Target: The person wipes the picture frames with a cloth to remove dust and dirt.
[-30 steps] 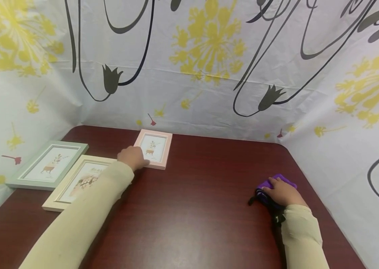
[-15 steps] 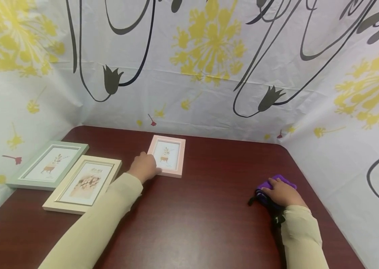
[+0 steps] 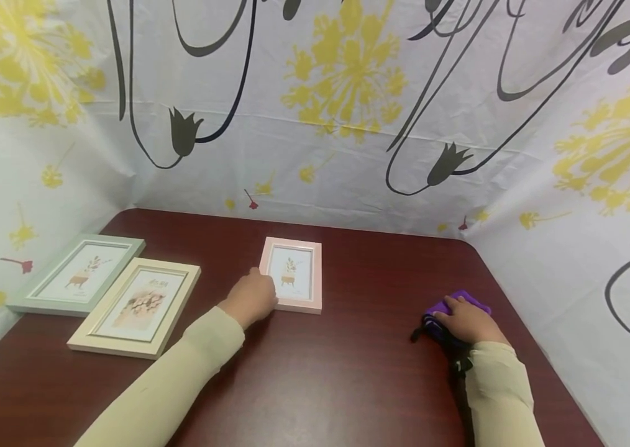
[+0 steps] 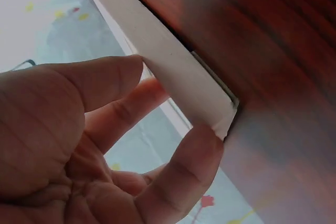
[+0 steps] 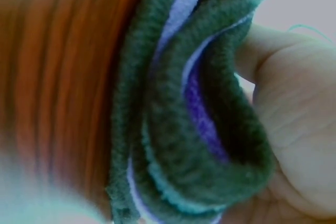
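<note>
A small pink picture frame [image 3: 291, 273] with a plant print lies face up on the table. My left hand [image 3: 252, 297] holds it by its left side. In the left wrist view, the thumb [image 4: 118, 74] and curled fingers [image 4: 184, 174] meet the pale edge of the frame [image 4: 163, 51]. Toward the right of the table, my right hand [image 3: 476, 321] grips a folded purple cloth [image 3: 437, 308] with dark edging. Up close in the right wrist view, the folds of the cloth [image 5: 184, 145] stack in dark and purple layers against the palm.
A green picture frame [image 3: 35, 295] and a cream picture frame [image 3: 104, 310] lie side by side at the left of the dark red table [image 3: 337, 372]. Patterned white sheeting [image 3: 270, 155] surrounds the table at the back and sides. A black strap [image 3: 458, 385] runs by the right sleeve.
My left hand has slid the pink frame rightward and toward me, away from the cream frame. My right hand and the purple cloth have stayed in place.
</note>
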Action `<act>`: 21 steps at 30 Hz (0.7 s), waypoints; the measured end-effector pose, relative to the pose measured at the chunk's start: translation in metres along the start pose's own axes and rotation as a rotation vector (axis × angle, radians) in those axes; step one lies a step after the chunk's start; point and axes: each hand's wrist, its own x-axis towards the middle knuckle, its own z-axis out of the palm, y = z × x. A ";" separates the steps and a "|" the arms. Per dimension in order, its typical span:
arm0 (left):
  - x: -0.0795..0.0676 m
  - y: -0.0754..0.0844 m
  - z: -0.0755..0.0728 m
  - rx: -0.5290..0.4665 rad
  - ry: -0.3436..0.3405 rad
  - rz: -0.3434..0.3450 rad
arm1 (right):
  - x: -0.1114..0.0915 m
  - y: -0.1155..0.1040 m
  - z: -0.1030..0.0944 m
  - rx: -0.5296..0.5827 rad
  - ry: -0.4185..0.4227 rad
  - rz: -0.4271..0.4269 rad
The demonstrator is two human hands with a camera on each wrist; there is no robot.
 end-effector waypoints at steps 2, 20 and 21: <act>-0.005 0.001 0.000 0.004 -0.003 0.013 | 0.001 0.000 0.000 -0.001 -0.003 -0.001; -0.002 -0.039 -0.010 -0.061 0.015 0.192 | 0.001 -0.001 0.001 -0.008 0.010 -0.009; -0.001 -0.041 -0.011 -0.066 0.003 0.180 | 0.001 -0.001 0.001 -0.008 0.011 -0.011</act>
